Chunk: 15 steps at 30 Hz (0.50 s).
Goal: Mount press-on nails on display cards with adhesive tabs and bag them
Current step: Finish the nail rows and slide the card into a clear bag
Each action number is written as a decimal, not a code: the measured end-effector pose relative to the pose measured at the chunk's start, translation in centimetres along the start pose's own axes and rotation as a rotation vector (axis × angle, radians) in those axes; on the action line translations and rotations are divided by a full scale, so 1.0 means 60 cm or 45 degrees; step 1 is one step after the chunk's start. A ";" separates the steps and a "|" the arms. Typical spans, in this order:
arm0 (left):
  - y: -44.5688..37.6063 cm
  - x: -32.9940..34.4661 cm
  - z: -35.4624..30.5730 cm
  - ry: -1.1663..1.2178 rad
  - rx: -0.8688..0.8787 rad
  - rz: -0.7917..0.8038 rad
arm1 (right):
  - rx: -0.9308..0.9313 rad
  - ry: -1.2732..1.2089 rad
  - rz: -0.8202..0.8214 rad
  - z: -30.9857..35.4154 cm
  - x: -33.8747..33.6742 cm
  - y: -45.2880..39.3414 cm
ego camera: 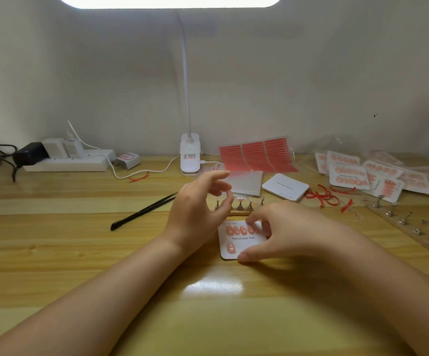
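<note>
Fingers [256, 219] of right hand [283, 227] press a nail [251, 229] onto display card [243, 244].

Display card [244, 240] lies before the nail stands [239, 205] (tweezers [144, 210] left).

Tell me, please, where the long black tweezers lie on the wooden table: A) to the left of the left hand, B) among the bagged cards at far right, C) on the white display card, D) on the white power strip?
A: the long black tweezers lie on the wooden table just left of the left hand, untouched.
</note>
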State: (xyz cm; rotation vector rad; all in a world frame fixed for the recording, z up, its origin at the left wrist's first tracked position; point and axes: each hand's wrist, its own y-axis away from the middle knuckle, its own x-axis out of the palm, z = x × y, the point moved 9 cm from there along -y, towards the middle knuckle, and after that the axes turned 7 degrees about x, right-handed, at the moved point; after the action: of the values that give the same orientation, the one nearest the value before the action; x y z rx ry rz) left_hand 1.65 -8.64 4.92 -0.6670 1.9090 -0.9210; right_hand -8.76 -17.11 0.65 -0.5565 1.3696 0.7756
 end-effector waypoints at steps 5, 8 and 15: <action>0.003 0.003 0.008 0.022 -0.081 0.025 | -0.005 -0.052 0.053 -0.002 0.004 -0.005; 0.005 0.006 0.009 0.027 -0.117 0.045 | 0.052 -0.144 0.097 -0.015 0.011 -0.009; 0.006 0.021 -0.001 -0.128 -0.052 0.142 | 0.145 -0.309 0.212 -0.029 0.025 -0.016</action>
State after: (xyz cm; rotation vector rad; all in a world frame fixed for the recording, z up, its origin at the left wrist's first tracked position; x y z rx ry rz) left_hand 1.00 -9.34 4.05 -0.6126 1.8602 -0.7661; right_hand -9.12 -18.80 -1.14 -0.2518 1.2354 0.8635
